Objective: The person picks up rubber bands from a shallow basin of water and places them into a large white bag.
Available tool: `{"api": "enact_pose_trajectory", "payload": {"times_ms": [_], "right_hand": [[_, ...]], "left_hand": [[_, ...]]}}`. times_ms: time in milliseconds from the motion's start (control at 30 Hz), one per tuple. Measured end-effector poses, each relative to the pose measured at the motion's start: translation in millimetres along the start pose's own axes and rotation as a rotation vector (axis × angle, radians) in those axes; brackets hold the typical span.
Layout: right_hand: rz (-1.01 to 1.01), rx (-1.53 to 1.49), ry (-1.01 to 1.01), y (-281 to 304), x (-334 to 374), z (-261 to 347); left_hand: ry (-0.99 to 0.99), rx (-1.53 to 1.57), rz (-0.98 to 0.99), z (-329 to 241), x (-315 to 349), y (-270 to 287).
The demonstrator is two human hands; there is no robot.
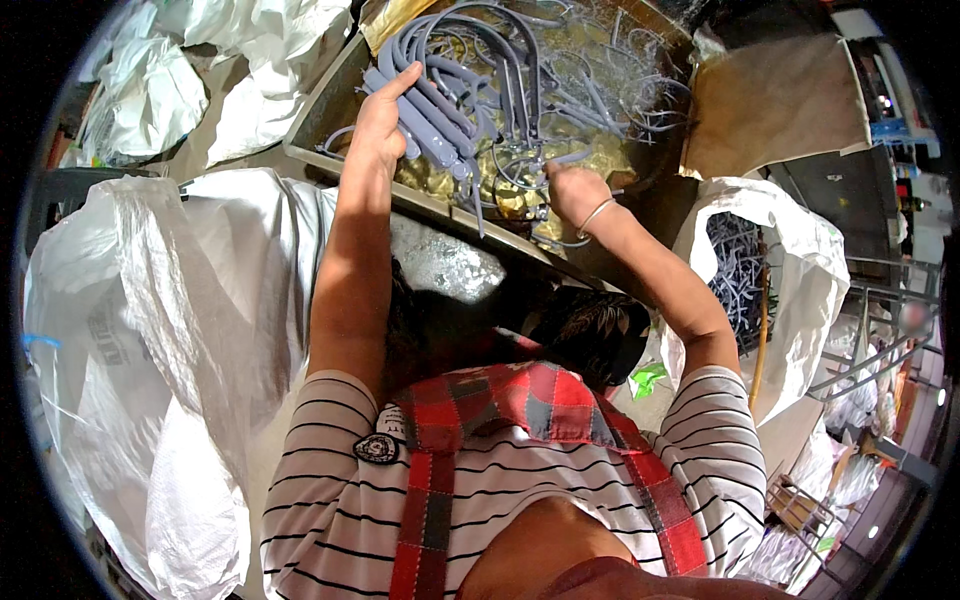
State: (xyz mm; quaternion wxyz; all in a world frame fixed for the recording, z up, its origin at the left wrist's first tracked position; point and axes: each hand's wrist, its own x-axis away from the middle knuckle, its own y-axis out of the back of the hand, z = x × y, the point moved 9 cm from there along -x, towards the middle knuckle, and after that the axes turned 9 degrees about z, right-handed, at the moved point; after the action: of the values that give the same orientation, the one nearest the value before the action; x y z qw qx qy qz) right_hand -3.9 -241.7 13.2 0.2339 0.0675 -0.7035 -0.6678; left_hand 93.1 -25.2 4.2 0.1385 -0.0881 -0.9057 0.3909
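Your left hand (380, 120) is closed around a bundle of grey plastic hangers (440, 110), the thumb lying along the top piece, and it holds them over the near-left part of the tray (330, 95). Your right hand (572, 190), with a thin bangle (594, 215) at the wrist, is curled down into the loose hangers (590, 90) at the near edge of the tray; the fingers seem pinched on one thin hook, though the tips are hidden, so I cannot tell for sure.

Keep the bundle squeezed near its thick ends so the pieces stay lined up and do not fan out. Lift each loose piece straight up, clear of the tangle, before you bring it across; the hooks look interlocked, and a sideways pull would likely drag several along. Lay it against the bundle with the hook facing the same way as the rest.

More grey pieces sit in the white sack (790, 270) on your right, well apart from the tray. Another big white sack (150, 320) stands on your left.
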Motion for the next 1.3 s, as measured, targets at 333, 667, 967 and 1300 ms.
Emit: {"api": "enact_pose_trajectory", "payload": {"times_ms": [333, 667, 967, 1300], "right_hand": [[-0.174, 0.168, 0.443, 58.6, -43.3, 63.6], [-0.089, 0.147, 0.187, 91.7, -18.1, 41.5], [0.232, -1.176, 0.129, 27.2, -40.3, 26.2], [0.095, -0.039, 0.184, 54.5, -1.3, 66.9]], "left_hand": [[0.070, 0.007, 0.024, 11.7, 2.1, -22.6], [-0.103, -0.011, -0.135, -2.9, 1.5, -2.4], [-0.083, 0.098, -0.084, -3.5, -0.1, -0.2], [-0.434, -0.249, -0.174, -40.7, 10.3, 3.7]]}}
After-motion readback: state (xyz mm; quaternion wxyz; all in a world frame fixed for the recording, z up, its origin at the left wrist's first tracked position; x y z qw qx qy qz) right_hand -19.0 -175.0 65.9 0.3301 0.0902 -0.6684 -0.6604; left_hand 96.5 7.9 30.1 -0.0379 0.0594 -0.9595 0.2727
